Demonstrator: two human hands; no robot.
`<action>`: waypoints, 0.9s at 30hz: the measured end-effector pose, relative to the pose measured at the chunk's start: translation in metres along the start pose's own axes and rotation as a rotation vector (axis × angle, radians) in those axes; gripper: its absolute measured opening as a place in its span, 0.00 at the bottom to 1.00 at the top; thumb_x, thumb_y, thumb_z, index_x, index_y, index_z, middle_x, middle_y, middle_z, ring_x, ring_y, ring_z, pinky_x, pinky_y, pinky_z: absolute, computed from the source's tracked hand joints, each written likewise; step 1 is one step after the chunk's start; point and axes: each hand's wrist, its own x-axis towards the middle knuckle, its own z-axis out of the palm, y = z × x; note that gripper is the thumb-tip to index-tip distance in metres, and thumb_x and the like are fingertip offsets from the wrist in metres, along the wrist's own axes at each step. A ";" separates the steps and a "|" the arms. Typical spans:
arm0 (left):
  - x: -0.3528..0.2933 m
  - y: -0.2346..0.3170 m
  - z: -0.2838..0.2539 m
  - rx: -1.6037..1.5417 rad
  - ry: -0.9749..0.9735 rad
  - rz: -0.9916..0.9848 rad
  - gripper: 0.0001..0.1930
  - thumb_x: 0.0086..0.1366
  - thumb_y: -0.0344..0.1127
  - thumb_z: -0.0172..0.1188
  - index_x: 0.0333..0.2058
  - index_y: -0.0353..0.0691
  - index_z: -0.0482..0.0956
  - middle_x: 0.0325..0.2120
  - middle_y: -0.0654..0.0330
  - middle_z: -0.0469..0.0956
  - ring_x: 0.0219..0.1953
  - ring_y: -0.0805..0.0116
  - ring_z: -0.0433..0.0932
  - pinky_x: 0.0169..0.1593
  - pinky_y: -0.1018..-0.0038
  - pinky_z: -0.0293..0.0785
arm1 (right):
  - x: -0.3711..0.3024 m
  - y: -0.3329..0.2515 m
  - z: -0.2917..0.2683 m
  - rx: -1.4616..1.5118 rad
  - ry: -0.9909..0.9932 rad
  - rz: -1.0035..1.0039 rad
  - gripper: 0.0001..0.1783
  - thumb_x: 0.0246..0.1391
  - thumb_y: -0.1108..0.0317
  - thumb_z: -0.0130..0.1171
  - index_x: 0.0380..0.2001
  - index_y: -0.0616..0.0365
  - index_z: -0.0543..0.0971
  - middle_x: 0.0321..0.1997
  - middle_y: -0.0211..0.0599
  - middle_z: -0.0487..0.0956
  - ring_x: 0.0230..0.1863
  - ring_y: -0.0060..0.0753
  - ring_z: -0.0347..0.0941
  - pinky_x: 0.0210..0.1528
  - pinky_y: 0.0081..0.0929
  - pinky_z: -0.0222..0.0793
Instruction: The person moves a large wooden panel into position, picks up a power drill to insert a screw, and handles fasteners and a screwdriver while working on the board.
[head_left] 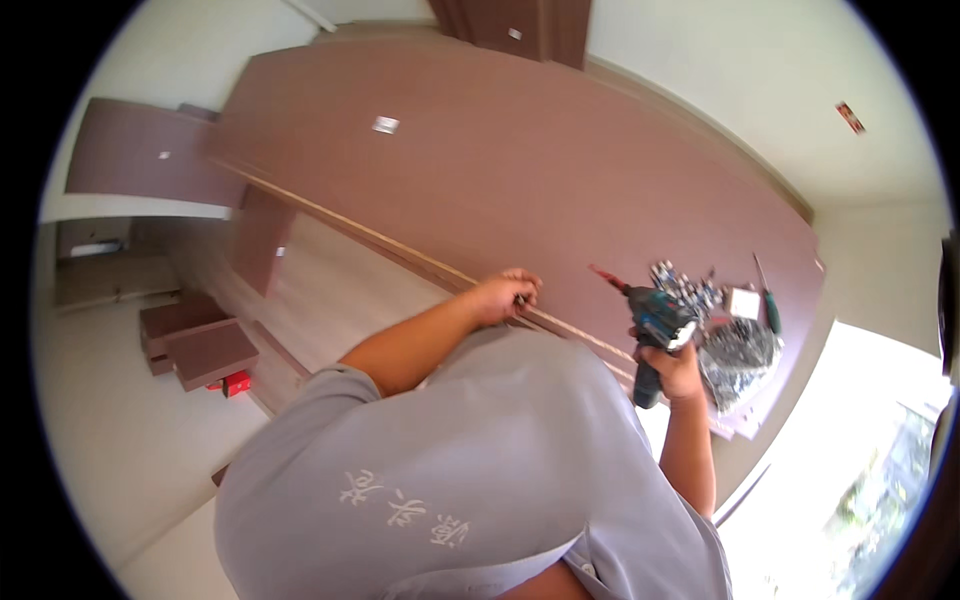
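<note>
My right hand [675,368] grips a dark cordless drill [662,318] by its handle, and a red-tipped bit points away over the brown panel [480,170]. At the near edge of this large panel, my left hand [510,295] is closed with its fingers curled. A small dark piece shows between those fingers, too small to name. Just beyond the drill lies a pile of small metal fittings [688,287]. To its right are a small white box [742,303], a green-handled screwdriver [770,305] and a clear plastic bag [740,360] of dark contents.
More brown boards [140,155] lie at the left, and another panel [515,25] stands at the far wall. Small brown boxes [210,352] and a red box [237,383] are on the floor at the lower left. A bright window [870,470] is at the right.
</note>
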 end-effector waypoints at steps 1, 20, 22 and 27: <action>0.015 0.002 0.004 0.004 -0.064 -0.004 0.03 0.76 0.33 0.58 0.44 0.44 0.79 0.34 0.65 0.80 0.37 0.75 0.80 0.39 0.74 0.82 | -0.016 0.010 -0.005 -0.083 0.013 0.022 0.28 0.50 0.79 0.68 0.57 0.64 0.78 0.50 0.38 0.85 0.43 0.28 0.81 0.48 0.31 0.79; 0.063 -0.006 0.138 0.488 -0.417 -0.293 0.10 0.81 0.41 0.50 0.43 0.44 0.76 0.36 0.65 0.77 0.35 0.76 0.76 0.36 0.78 0.76 | -0.107 0.049 -0.037 0.152 0.123 0.108 0.30 0.54 0.78 0.62 0.63 0.62 0.74 0.55 0.44 0.83 0.52 0.35 0.81 0.50 0.34 0.80; 0.063 -0.011 0.152 0.481 -0.420 -0.332 0.11 0.81 0.41 0.49 0.43 0.43 0.76 0.37 0.63 0.77 0.36 0.75 0.78 0.38 0.76 0.78 | -0.109 0.053 -0.042 0.135 0.125 0.129 0.31 0.53 0.77 0.62 0.63 0.62 0.74 0.54 0.44 0.83 0.50 0.34 0.81 0.50 0.33 0.80; 0.086 -0.036 0.149 -0.010 -0.413 -0.399 0.19 0.82 0.47 0.43 0.45 0.40 0.78 0.44 0.56 0.81 0.45 0.61 0.82 0.48 0.62 0.85 | -0.110 0.062 -0.039 0.161 0.177 0.100 0.33 0.50 0.74 0.64 0.63 0.62 0.74 0.52 0.44 0.84 0.43 0.33 0.82 0.49 0.33 0.80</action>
